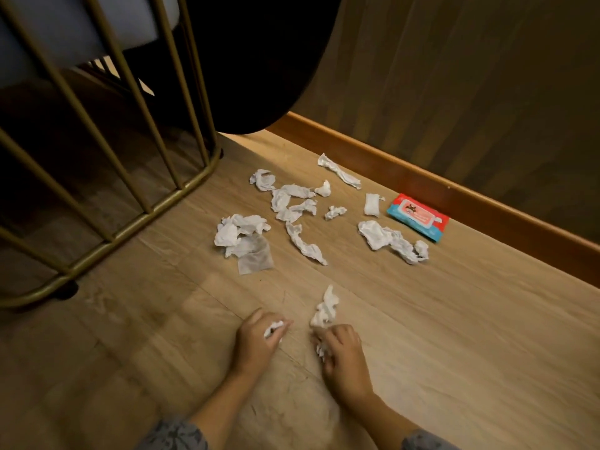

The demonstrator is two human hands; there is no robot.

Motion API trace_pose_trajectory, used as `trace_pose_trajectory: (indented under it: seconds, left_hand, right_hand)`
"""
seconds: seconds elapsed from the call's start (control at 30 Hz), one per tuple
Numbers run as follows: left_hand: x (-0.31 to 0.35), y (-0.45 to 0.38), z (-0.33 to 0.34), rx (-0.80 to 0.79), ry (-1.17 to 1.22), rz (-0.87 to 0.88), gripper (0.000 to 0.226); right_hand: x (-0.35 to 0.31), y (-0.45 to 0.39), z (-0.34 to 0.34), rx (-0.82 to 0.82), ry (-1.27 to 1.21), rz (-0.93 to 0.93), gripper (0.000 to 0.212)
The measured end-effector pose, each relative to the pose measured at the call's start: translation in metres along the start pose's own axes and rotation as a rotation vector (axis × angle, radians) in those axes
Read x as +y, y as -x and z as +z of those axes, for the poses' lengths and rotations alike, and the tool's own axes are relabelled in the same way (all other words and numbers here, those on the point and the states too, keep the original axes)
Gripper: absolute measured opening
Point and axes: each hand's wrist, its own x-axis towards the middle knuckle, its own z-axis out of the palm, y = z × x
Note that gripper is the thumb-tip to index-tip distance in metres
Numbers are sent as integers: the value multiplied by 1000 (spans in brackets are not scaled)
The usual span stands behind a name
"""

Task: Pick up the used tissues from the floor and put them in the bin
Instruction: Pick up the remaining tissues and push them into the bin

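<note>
Several crumpled white tissues lie scattered on the wooden floor (454, 336). A flat bunch (242, 237) lies at the left, a twisted strip (305, 243) in the middle, and a long wad (391, 240) at the right. My left hand (256, 342) is closed around a small tissue ball (272, 329) low near the floor. My right hand (341, 352) holds a wad of tissue (321, 349) in its palm, and its fingertips pinch the lower end of another upright tissue (325, 308). No bin is visible.
A gold metal-bar frame (136, 219) stands at the left, with a dark round shape (253, 60) behind it. A red and blue wipes packet (418, 216) lies by the wooden skirting board (454, 196) at the right wall.
</note>
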Motion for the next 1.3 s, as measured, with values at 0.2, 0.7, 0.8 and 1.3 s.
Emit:
trace_pose_trajectory:
  seconds: [0.2, 0.7, 0.8, 1.3]
  left_hand:
    - [31, 2, 11, -224, -40, -38, 10]
    - [286, -102, 13, -465, -491, 270, 62]
    - [340, -112, 40, -486, -581, 369, 34]
    - [581, 17, 255, -655, -100, 654, 24]
  right_hand:
    - [10, 17, -37, -326, 262, -185, 11]
    - [19, -86, -321, -144, 24, 318, 23]
    - [27, -73, -381, -62, -59, 310, 26]
    - [175, 136, -596, 605, -134, 501, 51]
